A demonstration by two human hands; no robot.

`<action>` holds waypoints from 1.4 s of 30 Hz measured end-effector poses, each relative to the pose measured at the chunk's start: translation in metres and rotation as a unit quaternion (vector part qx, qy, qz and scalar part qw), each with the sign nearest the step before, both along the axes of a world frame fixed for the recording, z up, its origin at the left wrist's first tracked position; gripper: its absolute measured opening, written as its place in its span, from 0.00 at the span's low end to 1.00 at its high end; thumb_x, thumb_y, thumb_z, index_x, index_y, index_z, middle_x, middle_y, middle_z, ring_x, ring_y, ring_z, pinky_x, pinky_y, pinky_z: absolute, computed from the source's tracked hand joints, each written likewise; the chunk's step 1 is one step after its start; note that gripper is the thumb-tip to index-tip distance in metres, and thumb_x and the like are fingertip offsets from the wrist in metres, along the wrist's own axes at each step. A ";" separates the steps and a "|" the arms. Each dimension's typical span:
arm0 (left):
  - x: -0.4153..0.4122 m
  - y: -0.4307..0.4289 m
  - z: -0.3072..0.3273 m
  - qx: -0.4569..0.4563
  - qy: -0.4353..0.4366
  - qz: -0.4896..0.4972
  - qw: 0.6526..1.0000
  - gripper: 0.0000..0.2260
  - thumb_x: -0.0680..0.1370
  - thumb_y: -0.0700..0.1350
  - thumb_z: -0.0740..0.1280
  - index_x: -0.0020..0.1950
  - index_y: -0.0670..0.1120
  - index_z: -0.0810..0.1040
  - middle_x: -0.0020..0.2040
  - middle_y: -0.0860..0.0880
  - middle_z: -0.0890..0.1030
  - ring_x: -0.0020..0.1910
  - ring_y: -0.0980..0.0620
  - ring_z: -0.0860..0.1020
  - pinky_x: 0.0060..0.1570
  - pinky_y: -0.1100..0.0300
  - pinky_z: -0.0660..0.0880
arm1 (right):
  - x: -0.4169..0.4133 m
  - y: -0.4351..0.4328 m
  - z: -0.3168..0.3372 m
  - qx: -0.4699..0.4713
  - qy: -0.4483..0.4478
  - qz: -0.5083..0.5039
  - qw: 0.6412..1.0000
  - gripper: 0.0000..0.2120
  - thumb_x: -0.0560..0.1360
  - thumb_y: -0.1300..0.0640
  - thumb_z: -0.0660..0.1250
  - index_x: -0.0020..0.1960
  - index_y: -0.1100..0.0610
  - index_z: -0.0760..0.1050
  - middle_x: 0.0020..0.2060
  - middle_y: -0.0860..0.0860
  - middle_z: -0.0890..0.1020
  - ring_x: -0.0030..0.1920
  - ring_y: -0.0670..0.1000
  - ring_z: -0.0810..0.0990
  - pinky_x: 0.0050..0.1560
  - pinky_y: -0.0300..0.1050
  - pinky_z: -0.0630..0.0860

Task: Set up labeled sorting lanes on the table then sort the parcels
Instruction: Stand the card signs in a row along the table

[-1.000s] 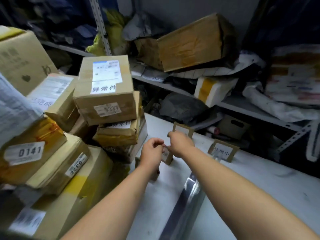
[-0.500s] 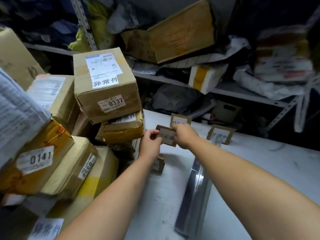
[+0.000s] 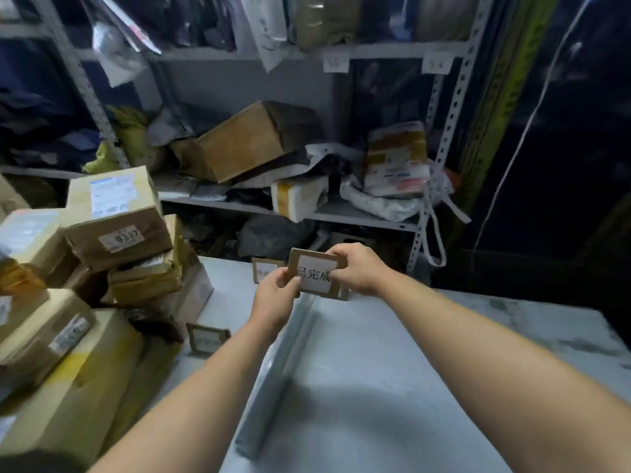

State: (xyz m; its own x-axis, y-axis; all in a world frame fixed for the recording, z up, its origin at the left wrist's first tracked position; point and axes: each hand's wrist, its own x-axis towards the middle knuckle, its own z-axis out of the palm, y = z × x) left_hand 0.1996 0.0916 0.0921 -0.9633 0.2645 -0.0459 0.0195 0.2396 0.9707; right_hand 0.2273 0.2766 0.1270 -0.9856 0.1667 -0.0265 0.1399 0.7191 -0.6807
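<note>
Lying on the pale bench [image 3: 426, 363], a grey metal bar [image 3: 276, 373] runs from near to far, with a small cardboard sign [image 3: 208, 339] standing left of it beside the stacked parcels [image 3: 116, 220]. Farther out, the left hand [image 3: 273, 298] and right hand [image 3: 358, 269] hold a label card [image 3: 316, 275] above the bench, fingers [image 3: 286, 280] pinching either end. Behind it another sign [image 3: 263, 270] stands before the cluttered shelf [image 3: 358, 218].

cardboard label card [image 3: 316, 276] upright, held aloft
</note>
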 end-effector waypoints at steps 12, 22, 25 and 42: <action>0.117 0.203 -0.017 0.037 -0.124 -0.048 0.990 0.08 0.84 0.43 0.61 0.59 0.46 0.78 0.50 0.50 0.83 0.45 0.53 0.79 0.32 0.67 0.70 | 0.144 0.190 -0.049 -0.126 0.001 -0.143 0.982 0.19 0.72 0.59 0.78 0.60 0.50 0.78 0.54 0.49 0.85 0.56 0.51 0.83 0.59 0.49 0.82; 0.104 0.246 -0.093 0.003 -0.183 -0.011 0.983 0.10 0.82 0.37 0.58 0.53 0.47 0.77 0.52 0.48 0.79 0.44 0.50 0.79 0.37 0.60 0.70 | 0.152 0.247 -0.152 -0.116 -0.087 -0.212 0.967 0.14 0.75 0.62 0.75 0.58 0.54 0.76 0.54 0.50 0.83 0.55 0.51 0.81 0.57 0.45 0.79; 0.101 0.243 -0.129 0.003 -0.231 0.003 0.973 0.10 0.81 0.37 0.59 0.51 0.47 0.79 0.49 0.49 0.80 0.43 0.50 0.79 0.36 0.60 0.68 | 0.139 0.252 -0.182 -0.104 -0.098 -0.218 0.966 0.14 0.76 0.61 0.74 0.58 0.54 0.75 0.54 0.51 0.82 0.55 0.53 0.80 0.58 0.47 0.79; 0.037 0.271 -0.162 -0.001 -0.241 -0.023 0.970 0.21 0.79 0.31 0.52 0.52 0.49 0.81 0.51 0.48 0.80 0.43 0.51 0.78 0.27 0.68 0.71 | 0.035 0.279 -0.228 -0.130 -0.103 -0.235 0.958 0.17 0.76 0.66 0.72 0.58 0.50 0.73 0.54 0.50 0.81 0.59 0.54 0.80 0.58 0.44 0.76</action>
